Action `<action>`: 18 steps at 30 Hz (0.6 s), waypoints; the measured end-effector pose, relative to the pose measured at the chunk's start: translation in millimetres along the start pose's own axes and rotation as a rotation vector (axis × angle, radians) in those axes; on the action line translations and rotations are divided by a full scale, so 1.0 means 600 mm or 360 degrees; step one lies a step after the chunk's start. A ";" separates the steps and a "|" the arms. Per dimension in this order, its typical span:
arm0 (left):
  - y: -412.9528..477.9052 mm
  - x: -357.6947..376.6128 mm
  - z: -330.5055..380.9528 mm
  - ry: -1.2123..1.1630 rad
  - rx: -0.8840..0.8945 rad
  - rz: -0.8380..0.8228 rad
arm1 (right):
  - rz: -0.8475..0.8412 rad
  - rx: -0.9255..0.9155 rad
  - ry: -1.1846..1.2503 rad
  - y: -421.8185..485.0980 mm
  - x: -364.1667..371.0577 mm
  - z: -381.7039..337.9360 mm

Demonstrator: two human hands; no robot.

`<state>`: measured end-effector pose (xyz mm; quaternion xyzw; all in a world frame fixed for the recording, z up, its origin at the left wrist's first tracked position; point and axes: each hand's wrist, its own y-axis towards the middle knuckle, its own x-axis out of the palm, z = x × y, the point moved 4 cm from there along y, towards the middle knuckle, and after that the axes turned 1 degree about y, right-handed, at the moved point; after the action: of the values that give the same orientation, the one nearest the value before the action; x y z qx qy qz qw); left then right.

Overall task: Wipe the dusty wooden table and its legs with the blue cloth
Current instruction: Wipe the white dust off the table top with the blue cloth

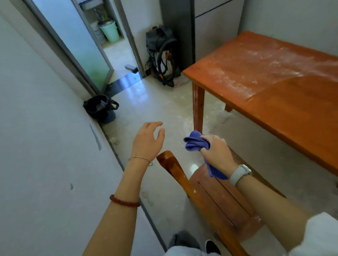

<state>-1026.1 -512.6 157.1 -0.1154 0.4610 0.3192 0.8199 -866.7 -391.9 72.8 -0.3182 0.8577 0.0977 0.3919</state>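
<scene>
We find no text, label, brand, number or sign that can be read anywhere here. A pale sheet (84, 1) at the far top edge, inside the doorway, may carry print, but it is too blurred for us to make out a single letter. The watch (239, 173) shows us only its band, not a face.
</scene>
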 end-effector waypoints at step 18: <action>0.415 0.169 -0.129 0.0317 0.0625 -0.0762 | 0.0343 0.0812 0.0112 0.253 0.074 -0.025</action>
<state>-1198.3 -316.3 56.8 -0.0909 0.5516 0.0094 0.8291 -992.4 -300.8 37.9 -0.1194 0.8966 -0.0914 0.4166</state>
